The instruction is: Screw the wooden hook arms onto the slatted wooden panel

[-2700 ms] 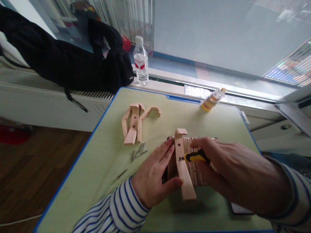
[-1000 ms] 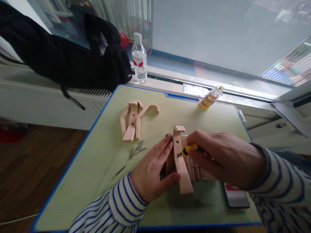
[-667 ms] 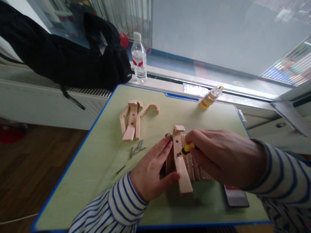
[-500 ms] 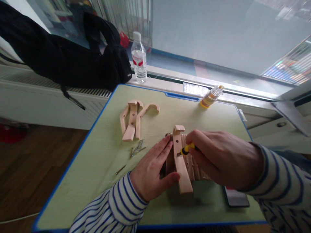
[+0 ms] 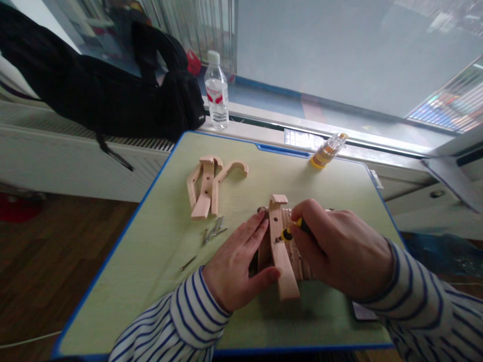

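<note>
My right hand grips a yellow and black screwdriver, its tip at a screw in the lower hole of a curved wooden piece. That piece has a hooked far end and lies across a ribbed wooden part, largely hidden by my hands. My left hand steadies the work from the left, fingers pressed together on the wood and thumb against the curved piece. Several loose screws lie left of it, with another screw nearer me.
More curved wooden pieces rest at the back left of the table. A bottle of amber liquid stands at the far edge, a water bottle on the sill. A black bag lies left. A phone-like object is partly under my right arm.
My right hand has turned with the screwdriver, and its wrist has shifted slightly left. The left hand and the wooden pieces stay in place.
</note>
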Demonstrator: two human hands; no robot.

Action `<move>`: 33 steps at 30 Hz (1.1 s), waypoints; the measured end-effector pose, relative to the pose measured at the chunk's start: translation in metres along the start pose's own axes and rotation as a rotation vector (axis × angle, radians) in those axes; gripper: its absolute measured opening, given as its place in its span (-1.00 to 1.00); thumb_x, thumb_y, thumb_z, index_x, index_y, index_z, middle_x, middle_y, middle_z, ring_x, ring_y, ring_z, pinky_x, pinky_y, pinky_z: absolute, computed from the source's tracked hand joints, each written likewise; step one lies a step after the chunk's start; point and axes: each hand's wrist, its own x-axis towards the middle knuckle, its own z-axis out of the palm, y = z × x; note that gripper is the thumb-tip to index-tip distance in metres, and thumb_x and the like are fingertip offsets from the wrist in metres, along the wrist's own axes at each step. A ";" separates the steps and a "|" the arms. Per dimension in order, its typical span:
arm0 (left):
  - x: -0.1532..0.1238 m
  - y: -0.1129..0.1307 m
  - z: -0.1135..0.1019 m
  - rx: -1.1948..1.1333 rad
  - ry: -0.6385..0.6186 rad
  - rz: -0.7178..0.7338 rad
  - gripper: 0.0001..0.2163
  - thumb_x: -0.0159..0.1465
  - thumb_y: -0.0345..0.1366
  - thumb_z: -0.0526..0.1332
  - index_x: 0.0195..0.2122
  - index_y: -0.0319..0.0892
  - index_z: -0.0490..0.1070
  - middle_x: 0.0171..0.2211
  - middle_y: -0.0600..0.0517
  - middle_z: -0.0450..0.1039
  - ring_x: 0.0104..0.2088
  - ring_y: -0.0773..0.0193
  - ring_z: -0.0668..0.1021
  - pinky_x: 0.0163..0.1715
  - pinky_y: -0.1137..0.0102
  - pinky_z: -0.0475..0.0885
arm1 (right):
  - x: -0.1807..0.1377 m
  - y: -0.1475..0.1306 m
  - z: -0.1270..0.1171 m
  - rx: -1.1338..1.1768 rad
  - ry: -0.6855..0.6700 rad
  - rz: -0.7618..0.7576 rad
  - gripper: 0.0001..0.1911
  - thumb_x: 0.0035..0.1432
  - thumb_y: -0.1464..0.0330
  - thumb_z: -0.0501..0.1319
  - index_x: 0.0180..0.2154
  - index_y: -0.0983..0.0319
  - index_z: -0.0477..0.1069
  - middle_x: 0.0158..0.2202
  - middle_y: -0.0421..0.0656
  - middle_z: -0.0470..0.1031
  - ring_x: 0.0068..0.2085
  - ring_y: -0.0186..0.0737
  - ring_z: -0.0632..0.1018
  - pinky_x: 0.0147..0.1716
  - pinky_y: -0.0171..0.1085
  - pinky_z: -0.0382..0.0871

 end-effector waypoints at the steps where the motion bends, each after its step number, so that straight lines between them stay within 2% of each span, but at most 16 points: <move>1: 0.000 0.000 0.000 -0.002 0.005 0.002 -0.23 0.23 0.15 -0.01 0.29 -0.32 -0.13 0.33 -0.19 -0.21 0.30 0.04 -0.02 0.25 0.10 0.02 | -0.001 -0.002 0.001 0.002 0.018 0.023 -0.87 0.23 0.32 -0.08 -0.29 0.22 0.15 -0.60 -0.29 0.30 -0.63 -0.39 0.29 -0.58 -0.30 -0.06; 5: 0.001 0.001 -0.002 -0.012 0.010 -0.006 -0.23 0.22 0.15 0.00 0.29 -0.28 -0.12 0.32 -0.18 -0.18 0.29 0.01 0.00 0.24 0.09 0.04 | -0.003 -0.004 0.003 0.007 0.056 0.073 -0.86 0.23 0.30 -0.06 -0.33 0.22 0.16 -0.58 -0.27 0.32 -0.62 -0.39 0.29 -0.58 -0.31 -0.05; 10: 0.002 0.002 -0.003 -0.024 0.019 -0.025 -0.24 0.22 0.18 -0.04 0.28 -0.29 -0.06 0.32 -0.17 -0.14 0.29 0.02 0.03 0.25 0.10 0.04 | -0.003 0.005 -0.002 0.120 -0.002 0.030 -0.79 0.21 0.31 0.01 -0.12 0.24 0.18 -0.66 -0.38 0.23 -0.66 -0.43 0.22 -0.61 -0.37 -0.04; 13: 0.001 0.001 -0.002 -0.018 0.009 -0.026 -0.23 0.22 0.17 -0.02 0.28 -0.30 -0.08 0.32 -0.17 -0.16 0.30 0.03 0.01 0.25 0.11 0.03 | -0.002 0.012 -0.006 0.198 -0.064 -0.004 -0.82 0.19 0.27 0.06 -0.19 0.22 0.20 -0.65 -0.41 0.19 -0.66 -0.46 0.17 -0.62 -0.40 -0.01; 16: 0.001 0.000 0.000 -0.010 0.002 -0.023 -0.22 0.22 0.15 0.01 0.29 -0.31 -0.12 0.33 -0.17 -0.20 0.30 0.05 -0.02 0.26 0.12 0.01 | 0.001 0.018 -0.008 0.196 -0.079 -0.089 -0.85 0.20 0.25 0.05 -0.29 0.21 0.21 -0.57 -0.33 0.27 -0.59 -0.45 0.22 -0.57 -0.39 0.06; 19: 0.000 -0.001 0.001 -0.008 0.001 -0.021 -0.23 0.22 0.14 0.01 0.30 -0.29 -0.15 0.33 -0.16 -0.23 0.30 0.05 -0.04 0.26 0.10 0.01 | 0.003 0.022 -0.009 0.160 -0.095 -0.177 -0.88 0.15 0.30 0.08 -0.28 0.22 0.23 -0.49 -0.26 0.34 -0.50 -0.39 0.30 -0.50 -0.36 0.13; 23: -0.001 -0.002 0.001 -0.008 -0.001 -0.010 -0.22 0.22 0.15 0.01 0.30 -0.30 -0.15 0.33 -0.16 -0.24 0.30 0.04 -0.04 0.26 0.10 0.00 | 0.006 0.024 -0.010 0.182 -0.162 -0.204 -0.83 0.07 0.39 0.11 -0.23 0.23 0.24 -0.46 -0.25 0.37 -0.48 -0.38 0.33 -0.48 -0.35 0.15; 29: 0.000 -0.002 0.002 0.006 0.006 -0.010 -0.21 0.21 0.16 0.01 0.29 -0.30 -0.13 0.33 -0.17 -0.21 0.30 0.03 -0.02 0.25 0.10 0.03 | 0.004 0.023 -0.002 0.228 -0.079 -0.163 -0.90 0.10 0.37 0.09 -0.30 0.24 0.22 -0.61 -0.37 0.20 -0.63 -0.46 0.18 -0.62 -0.39 0.03; 33: 0.001 -0.001 0.001 0.009 -0.002 -0.012 -0.20 0.21 0.18 -0.01 0.30 -0.31 -0.14 0.33 -0.17 -0.22 0.30 0.04 -0.03 0.26 0.12 0.01 | -0.001 0.017 0.004 0.196 0.017 -0.144 -0.91 0.13 0.37 0.08 -0.30 0.27 0.22 -0.60 -0.33 0.23 -0.62 -0.45 0.23 -0.61 -0.40 0.06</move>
